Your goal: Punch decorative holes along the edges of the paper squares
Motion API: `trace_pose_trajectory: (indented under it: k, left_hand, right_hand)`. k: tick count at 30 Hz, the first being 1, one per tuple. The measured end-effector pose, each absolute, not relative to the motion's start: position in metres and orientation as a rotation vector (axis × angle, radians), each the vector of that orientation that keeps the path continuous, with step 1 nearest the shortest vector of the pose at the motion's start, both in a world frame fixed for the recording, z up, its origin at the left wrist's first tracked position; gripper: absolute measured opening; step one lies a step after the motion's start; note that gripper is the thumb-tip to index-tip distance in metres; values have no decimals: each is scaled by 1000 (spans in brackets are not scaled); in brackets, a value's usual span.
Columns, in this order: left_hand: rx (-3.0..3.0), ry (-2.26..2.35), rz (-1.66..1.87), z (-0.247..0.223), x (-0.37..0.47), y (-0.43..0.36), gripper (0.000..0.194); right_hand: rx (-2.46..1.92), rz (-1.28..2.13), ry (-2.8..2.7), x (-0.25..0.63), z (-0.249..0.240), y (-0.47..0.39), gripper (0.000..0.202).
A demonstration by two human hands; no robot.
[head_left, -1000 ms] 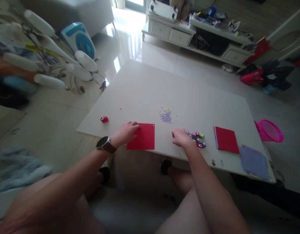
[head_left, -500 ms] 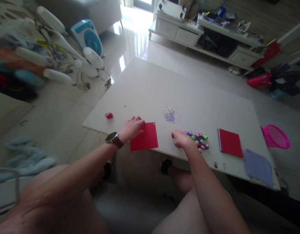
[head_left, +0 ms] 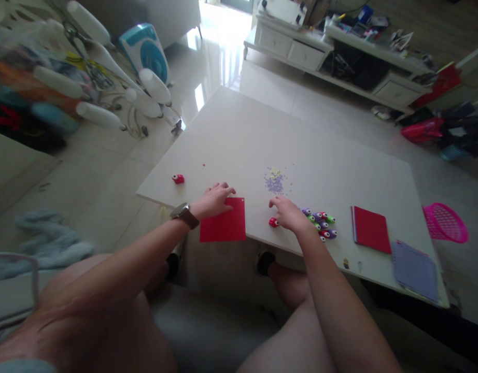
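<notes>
From my remote seat, head view: the left hand (head_left: 213, 201), watch (head_left: 185, 214) at the wrist, lies over the upper left of a red sheet (head_left: 223, 225), fingers spread. The sheet overhangs the near edge of the white table (head_left: 320, 145); I note a small pale spot at its upper right corner. The right hand (head_left: 286, 211), fingers loosely bent, is just beside a red punch (head_left: 273, 222); contact I can't tell. Near that wrist I log a cluster of coloured punches (head_left: 319, 224). Beyond both hands, purple and yellow bits (head_left: 275, 181). Far left, another red punch (head_left: 178, 178). Right, a red paper stack (head_left: 371, 229) beside purple sheets (head_left: 415, 270).
</notes>
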State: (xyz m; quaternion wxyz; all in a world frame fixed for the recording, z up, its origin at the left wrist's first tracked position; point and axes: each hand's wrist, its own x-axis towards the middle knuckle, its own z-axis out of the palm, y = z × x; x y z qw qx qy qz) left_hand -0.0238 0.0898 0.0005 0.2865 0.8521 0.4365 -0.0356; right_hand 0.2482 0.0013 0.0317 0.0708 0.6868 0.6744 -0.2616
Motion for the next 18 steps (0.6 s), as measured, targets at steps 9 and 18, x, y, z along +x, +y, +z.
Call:
trace_pose_trajectory:
  k: [9,18]
  left_hand:
    - [2307,1167,-141,-7,-17,84,48]
    - [2275,1163,-110,-8,-15,84,39]
  right_hand:
    - [1858,-1003,2034,251,32,-3,31]
    - [1956,-894,2158,231,21,0,26]
